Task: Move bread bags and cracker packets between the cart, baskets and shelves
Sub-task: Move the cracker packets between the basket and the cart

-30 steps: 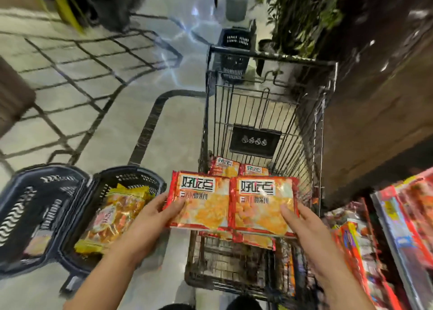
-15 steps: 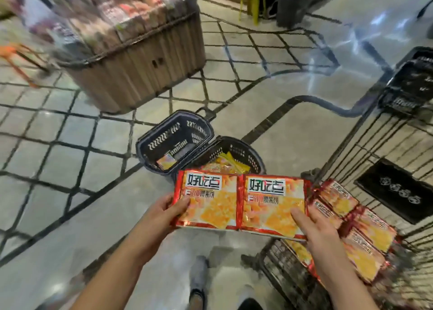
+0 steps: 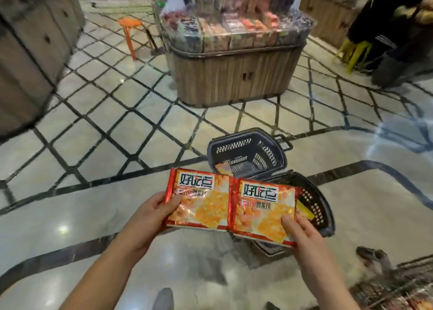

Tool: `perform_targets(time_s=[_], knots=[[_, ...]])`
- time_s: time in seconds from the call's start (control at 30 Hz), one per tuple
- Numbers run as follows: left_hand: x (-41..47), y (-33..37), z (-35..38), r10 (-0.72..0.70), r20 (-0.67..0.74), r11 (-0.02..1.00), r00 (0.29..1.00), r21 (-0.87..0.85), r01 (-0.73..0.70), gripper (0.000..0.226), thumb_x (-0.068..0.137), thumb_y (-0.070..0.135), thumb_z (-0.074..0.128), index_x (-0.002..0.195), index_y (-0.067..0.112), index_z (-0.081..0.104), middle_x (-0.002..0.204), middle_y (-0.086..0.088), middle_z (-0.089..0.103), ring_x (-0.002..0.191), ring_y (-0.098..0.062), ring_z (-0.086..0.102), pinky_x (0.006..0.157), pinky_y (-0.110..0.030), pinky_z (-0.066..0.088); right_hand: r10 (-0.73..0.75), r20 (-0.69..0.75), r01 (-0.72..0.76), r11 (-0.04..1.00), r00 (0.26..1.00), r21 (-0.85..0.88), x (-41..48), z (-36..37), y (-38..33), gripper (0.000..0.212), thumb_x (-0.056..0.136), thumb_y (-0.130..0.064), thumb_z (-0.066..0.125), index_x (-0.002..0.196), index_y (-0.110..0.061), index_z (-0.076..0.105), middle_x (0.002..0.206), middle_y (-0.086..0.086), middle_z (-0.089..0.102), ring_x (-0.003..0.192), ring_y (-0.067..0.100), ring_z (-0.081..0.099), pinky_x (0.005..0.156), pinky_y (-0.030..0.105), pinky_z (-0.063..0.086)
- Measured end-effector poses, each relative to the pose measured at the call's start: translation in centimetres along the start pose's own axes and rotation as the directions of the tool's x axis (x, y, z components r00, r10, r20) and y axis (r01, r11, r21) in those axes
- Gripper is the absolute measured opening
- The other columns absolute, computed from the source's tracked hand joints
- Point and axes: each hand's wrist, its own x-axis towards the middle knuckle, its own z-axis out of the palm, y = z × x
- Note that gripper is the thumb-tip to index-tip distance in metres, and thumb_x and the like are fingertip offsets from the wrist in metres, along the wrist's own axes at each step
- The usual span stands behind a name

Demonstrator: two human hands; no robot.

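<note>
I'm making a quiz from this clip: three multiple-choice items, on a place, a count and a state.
1. Where are the cracker packets? A) on a shelf B) held in both hands C) on the floor
2. How many dark baskets are in view? A) one B) four C) two
3. The left hand is: A) gripping the packets B) idle C) pointing
Answers: 1 B, the right hand grips the other end; 2 C, two rims show side by side; 3 A, its thumb presses the wrapper.
</note>
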Motion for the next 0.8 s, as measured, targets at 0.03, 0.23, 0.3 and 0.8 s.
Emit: perform_targets(time_s=[0.03,0.23,0.3,0.8], knots=[[0.5,0.4,-2.0,-0.001,-0.009,1.000,1.000,-0.012,0.001,0.085,0.057,0.068,0.087,0.124,0.019,0.068,0.110,-0.007,0.079,0.100,-0.027,0.076,0.096,-0.046,0.056,0.011,0.007,-0.011,1.000,1.000,-0.002,0.3,2.2,-0.1,0.022,0.092,-0.026,0.071,0.111,-0.016,0.069,0.099,-0.003,0.080,0.094,0.021,0.075,0.081,0.037,0.055],[4.8,2.4,-11.4,-0.066,-0.005,0.995,0.998,-0.071,0.065,0.030,0.096,0.027,0.064,0.123,0.014,0.067,0.110,-0.008,0.079,0.092,-0.021,0.078,0.072,-0.029,0.062,0.077,0.006,-0.077,0.997,0.997,0.005,1.5,12.9,0.0,0.024,0.093,-0.029,0.071,0.115,-0.020,0.068,0.102,0.003,0.079,0.089,0.023,0.078,0.074,0.035,0.057],[6.5,3.4,-13.5,-0.072,0.010,0.996,0.997,-0.050,0.072,0.032,0.098,0.030,0.063,0.126,0.015,0.066,0.111,-0.005,0.079,0.099,-0.021,0.077,0.082,-0.031,0.060,0.071,0.007,-0.071,0.997,0.997,0.004,1.9,15.5,-0.2,0.019,0.093,-0.030,0.070,0.110,-0.023,0.067,0.094,-0.002,0.080,0.083,0.017,0.078,0.076,0.036,0.056],[26.9,13.7,-14.3,-0.105,0.068,0.993,0.992,0.059,0.102,0.032,0.100,0.031,0.060,0.128,0.017,0.066,0.113,-0.005,0.078,0.105,-0.021,0.075,0.095,-0.038,0.054,0.051,0.027,-0.053,0.994,0.998,0.091,18.0,23.5,-7.9,0.027,0.095,-0.027,0.065,0.117,-0.012,0.068,0.101,0.005,0.080,0.086,0.018,0.077,0.083,0.036,0.053]])
